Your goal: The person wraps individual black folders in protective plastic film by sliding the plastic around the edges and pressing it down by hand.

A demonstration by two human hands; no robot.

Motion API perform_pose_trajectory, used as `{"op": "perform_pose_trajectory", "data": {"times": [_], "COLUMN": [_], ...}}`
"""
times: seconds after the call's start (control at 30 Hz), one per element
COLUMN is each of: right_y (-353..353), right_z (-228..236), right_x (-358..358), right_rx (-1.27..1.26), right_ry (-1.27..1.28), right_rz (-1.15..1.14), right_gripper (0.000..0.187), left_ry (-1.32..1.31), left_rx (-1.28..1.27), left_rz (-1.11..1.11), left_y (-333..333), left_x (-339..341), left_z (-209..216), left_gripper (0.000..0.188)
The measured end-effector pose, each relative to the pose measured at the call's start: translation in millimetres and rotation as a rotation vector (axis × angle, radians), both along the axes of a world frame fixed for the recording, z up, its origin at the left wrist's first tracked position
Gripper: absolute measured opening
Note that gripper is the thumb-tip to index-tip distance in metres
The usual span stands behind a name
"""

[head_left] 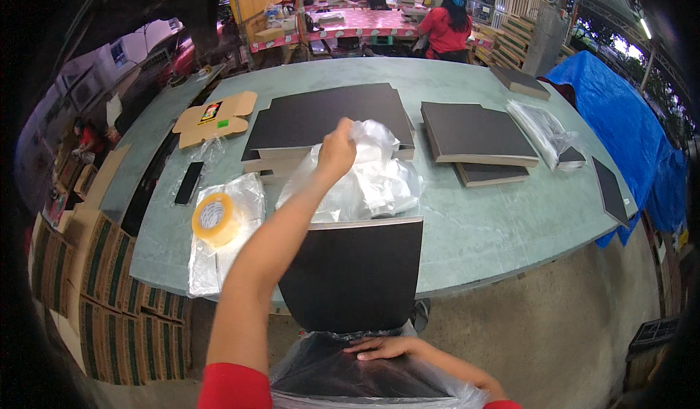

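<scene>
My left hand (337,151) reaches over the table, its fingers closed on a crumpled clear plastic bag (379,183). Under this bundle, a black panel with a pale edge (354,278) overhangs the table's near edge. Closest to me is another black panel (321,369), covered in clear plastic. On that covering my right hand (383,348) lies flat, fingers stretched out, holding nothing. Beyond the crumpled bag sits a stack of black, pale-edged slabs (335,114), partly hidden by the bag and my left arm.
Left on the green table (510,212) are a tape roll (213,218) on flat plastic bags (248,197), a black phone (189,183) and an unfolded cardboard box (215,117). More black slabs (477,132) and a plastic-wrapped bundle (539,132) lie right. Cardboard stacks (131,336) stand lower left.
</scene>
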State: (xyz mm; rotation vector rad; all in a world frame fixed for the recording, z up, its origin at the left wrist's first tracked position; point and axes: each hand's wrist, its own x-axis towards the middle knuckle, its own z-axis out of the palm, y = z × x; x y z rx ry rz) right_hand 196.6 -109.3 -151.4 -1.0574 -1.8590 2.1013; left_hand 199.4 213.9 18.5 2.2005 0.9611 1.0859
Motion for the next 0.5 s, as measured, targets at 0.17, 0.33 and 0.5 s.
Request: {"op": "perform_pose_trajectory", "data": {"times": [0.17,0.33,0.5], "right_y": [5,2,20], "right_z": [-10,-17,17], "right_x": [0,18,20], "right_rx": [0.018,-0.101,0.049], "right_ry": [-0.012,-0.034,-0.053], "right_rz": [-0.019,-0.163,-0.092], "right_gripper": [0.056,0.06,0.057], "left_ry": [-0.333,-0.666,0.619], "left_rx": [-0.291,0.018,-0.405], "left_rz": [0.095,0.106,-0.3], "left_y": [12,-30,-187], "left_x": [-27,-163,-265], "left_z": [61,126,33], "left_gripper": [0.013,0.015,0.018]}}
